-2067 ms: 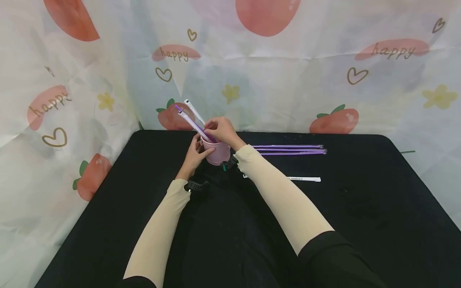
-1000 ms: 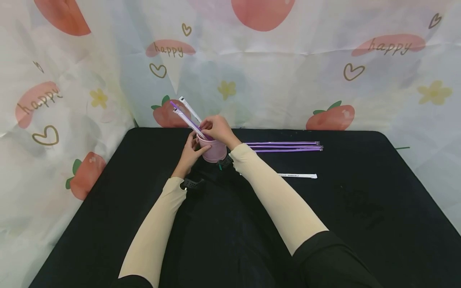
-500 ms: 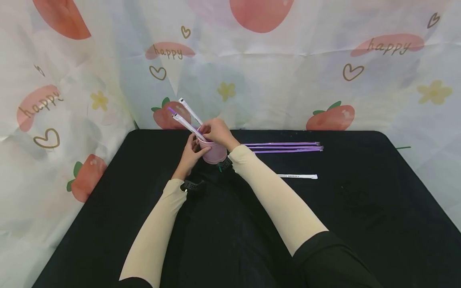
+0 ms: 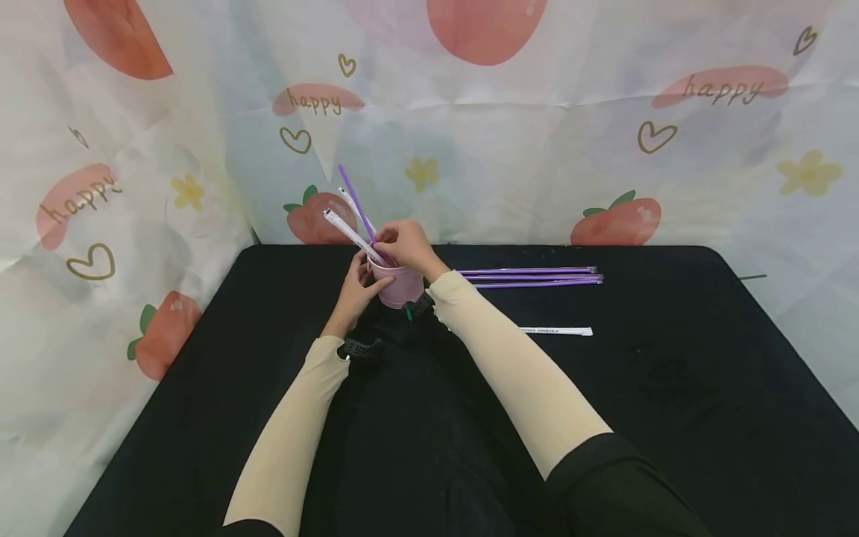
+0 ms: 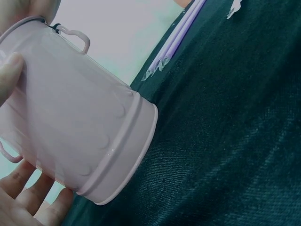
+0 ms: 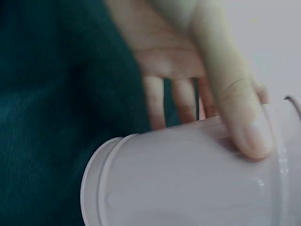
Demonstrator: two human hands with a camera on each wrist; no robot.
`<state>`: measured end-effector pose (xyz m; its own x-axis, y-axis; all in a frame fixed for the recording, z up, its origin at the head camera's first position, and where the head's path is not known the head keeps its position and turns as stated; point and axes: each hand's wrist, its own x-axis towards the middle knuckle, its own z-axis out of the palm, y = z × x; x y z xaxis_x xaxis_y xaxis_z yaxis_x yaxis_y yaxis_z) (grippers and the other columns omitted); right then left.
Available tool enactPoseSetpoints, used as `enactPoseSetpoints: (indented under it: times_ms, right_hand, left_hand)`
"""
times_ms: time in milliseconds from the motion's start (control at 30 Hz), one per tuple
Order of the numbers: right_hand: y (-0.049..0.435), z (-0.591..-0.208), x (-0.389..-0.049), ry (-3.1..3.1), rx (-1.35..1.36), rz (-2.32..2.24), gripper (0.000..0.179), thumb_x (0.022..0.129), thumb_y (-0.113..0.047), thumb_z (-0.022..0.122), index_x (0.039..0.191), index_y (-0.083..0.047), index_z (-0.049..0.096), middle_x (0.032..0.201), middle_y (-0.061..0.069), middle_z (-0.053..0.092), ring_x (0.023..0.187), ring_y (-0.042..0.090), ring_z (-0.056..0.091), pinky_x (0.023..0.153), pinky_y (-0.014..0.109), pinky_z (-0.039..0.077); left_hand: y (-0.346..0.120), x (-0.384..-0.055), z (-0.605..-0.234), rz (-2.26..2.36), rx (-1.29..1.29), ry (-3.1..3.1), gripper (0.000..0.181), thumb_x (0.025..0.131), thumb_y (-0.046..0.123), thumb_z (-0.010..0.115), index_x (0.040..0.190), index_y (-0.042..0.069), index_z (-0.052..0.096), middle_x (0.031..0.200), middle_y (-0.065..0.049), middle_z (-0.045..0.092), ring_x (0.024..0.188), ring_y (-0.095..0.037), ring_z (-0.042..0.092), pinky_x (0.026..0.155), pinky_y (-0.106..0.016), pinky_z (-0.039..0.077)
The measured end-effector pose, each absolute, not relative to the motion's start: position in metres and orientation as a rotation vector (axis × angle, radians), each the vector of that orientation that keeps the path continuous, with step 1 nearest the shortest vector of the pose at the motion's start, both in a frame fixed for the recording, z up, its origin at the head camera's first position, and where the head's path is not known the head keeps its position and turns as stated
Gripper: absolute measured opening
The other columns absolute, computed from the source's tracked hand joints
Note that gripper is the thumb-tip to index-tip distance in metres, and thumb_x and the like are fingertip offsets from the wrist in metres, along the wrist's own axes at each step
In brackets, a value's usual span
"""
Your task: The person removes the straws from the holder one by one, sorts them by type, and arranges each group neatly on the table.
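Note:
A small pink bucket (image 4: 403,289) with side loops stands near the back of the black-covered table, a white paper-wrapped straw (image 4: 347,231) and a second white straw (image 4: 349,200) leaning left out of it. My left hand (image 4: 351,294) grips the bucket's left side; the left wrist view shows the thumb (image 5: 10,75) on the wall and fingers (image 5: 35,195) around the far side. Over the rim, my right hand (image 4: 411,246) pinches a purple straw (image 4: 354,198) that rises above the white ones. The lower ends of the straws are hidden inside the bucket.
Several purple straws (image 4: 537,276) in clear wrappers lie side by side to the right of the bucket. Closer to me is a white wrapped straw (image 4: 564,331), partly covered by the right sleeve (image 4: 510,365). A patterned cloth (image 4: 496,171) hangs behind the table.
The purple straw in my right hand has risen and swung more upright, its tip now above both white straws. My left hand keeps its grip on the bucket.

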<state>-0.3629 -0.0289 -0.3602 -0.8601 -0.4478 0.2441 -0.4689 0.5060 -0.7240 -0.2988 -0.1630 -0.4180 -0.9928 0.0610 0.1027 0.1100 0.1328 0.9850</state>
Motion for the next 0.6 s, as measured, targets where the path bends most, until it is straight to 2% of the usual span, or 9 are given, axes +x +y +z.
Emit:
enactPoseSetpoints:
  times_ms: [267,600]
  right_hand:
    - [-0.0275,-0.3585,-0.3630,-2.665,0.775,1.398,0.015,0.087,-0.015,0.067,0.096,-0.003,0.070,0.096,0.013,0.072,0.089,0.023,0.067,0.081,0.031,0.051]
    - [-0.0266,-0.3572,-0.3660,-2.768,0.879,1.280,0.014,0.088,-0.013,0.065,0.097,-0.002,0.067,0.098,0.015,0.070,0.093,0.024,0.065,0.083,0.031,0.050]
  left_hand:
    - [-0.1605,-0.2919,-0.4104,-2.011,-0.176,-2.358,0.070,0.088,0.007,0.064,0.145,0.007,0.022,0.144,-0.025,0.035,0.138,-0.033,0.032,0.114,-0.046,0.027]
    - [-0.1602,-0.2912,-0.4094,-2.017,-0.163,-2.367,0.070,0.088,0.010,0.065,0.144,0.009,0.022,0.147,-0.023,0.034,0.140,-0.031,0.030,0.115,-0.045,0.027]
